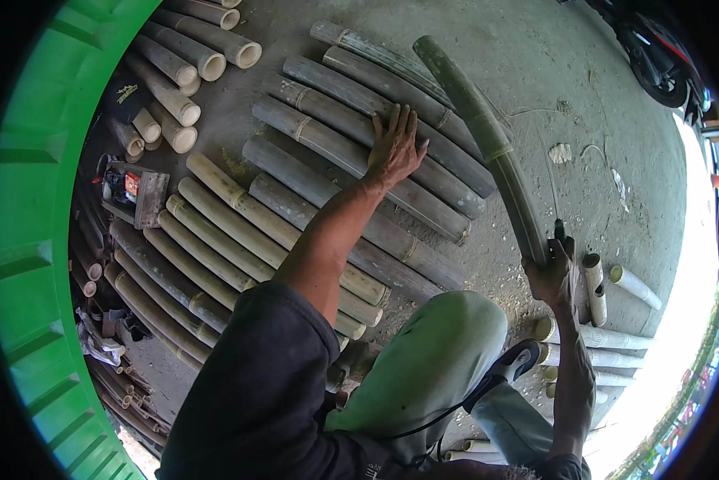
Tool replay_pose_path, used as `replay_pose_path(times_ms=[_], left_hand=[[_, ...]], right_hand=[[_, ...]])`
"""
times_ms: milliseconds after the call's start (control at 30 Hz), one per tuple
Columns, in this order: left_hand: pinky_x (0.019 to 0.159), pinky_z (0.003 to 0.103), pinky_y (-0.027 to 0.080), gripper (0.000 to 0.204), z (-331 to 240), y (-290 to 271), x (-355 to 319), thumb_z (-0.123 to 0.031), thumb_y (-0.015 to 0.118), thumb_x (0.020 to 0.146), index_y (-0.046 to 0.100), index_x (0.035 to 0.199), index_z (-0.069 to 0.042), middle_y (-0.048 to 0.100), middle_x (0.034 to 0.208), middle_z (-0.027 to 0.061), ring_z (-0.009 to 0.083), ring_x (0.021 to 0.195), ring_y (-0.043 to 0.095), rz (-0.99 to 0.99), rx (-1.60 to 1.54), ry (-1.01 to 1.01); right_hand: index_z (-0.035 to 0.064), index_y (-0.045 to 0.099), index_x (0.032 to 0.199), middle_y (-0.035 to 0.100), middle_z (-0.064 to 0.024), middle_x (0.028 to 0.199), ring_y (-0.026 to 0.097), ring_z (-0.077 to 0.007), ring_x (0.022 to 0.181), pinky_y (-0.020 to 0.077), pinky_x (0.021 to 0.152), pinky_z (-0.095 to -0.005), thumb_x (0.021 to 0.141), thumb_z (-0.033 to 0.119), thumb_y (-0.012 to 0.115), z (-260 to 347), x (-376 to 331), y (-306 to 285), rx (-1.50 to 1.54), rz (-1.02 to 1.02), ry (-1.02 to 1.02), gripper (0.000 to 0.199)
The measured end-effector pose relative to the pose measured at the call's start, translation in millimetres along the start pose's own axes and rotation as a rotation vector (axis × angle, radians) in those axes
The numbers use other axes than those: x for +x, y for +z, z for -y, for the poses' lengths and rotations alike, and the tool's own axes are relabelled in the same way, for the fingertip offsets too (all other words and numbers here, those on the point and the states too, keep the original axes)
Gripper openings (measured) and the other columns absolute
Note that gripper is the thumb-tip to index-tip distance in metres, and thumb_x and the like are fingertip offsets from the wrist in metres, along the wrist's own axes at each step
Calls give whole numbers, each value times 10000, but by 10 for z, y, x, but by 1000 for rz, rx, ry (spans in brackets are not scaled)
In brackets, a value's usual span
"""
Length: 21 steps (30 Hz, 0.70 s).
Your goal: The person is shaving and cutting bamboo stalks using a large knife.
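My left hand [395,148] lies flat, fingers stretched out, on a row of grey weathered bamboo poles [331,114] on the ground. My right hand [553,278] is closed around the lower end of a bamboo pole [491,144], which is greenish grey with a pale ring at its joint. That pole slants up and away to the left, its far end over the grey row. A small dark object [560,230] sticks up beside my right hand; its kind cannot be made out. Paler bamboo poles [239,200] lie in a second row nearer, below my left forearm.
Cut bamboo poles [207,62] are stacked at the far left, beside a green ribbed wall [31,240]. A wooden box [150,200] with small items stands by them. Short pale bamboo pieces [599,336] lie at right. A motorbike [651,60] stands at the far right.
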<state>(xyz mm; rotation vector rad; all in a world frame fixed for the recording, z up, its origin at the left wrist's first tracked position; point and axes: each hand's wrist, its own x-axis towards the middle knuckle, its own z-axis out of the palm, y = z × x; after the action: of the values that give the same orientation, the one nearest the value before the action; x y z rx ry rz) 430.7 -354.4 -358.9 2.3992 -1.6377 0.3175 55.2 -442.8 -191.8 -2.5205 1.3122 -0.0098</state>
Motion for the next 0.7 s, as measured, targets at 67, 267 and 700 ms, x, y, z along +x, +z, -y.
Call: replay_pose_path(times_ms=[67,267,700], left_hand=[[1120,674,318,700,-1,-18,-28,-470,489,1013,441,1459,66,427,1529,209,357,1453,359,-3,15,-12],[1128,607,321,492,18,-121,-52,-283,619,959,494,1286,62,477,1343,285,426,1333,438,-164,-105,-139],[909,513,380,204,102,-105,-173,-139,601,904,500,1023,-9,501,1106,209,382,1039,512,-384,-216,-511]], right_hand=[[-4,642,1027,568,-249,1191,610,-419,991,526,797,-515,686,285,813,71,81,7,20,-12,-43,480],[28,650,1043,540,-196,1134,623,-403,955,539,783,-517,667,285,840,429,422,36,-27,-23,-286,494],[45,609,1217,516,-189,1258,558,-380,1140,532,932,-477,649,340,856,647,1119,812,-131,-138,-584,685]])
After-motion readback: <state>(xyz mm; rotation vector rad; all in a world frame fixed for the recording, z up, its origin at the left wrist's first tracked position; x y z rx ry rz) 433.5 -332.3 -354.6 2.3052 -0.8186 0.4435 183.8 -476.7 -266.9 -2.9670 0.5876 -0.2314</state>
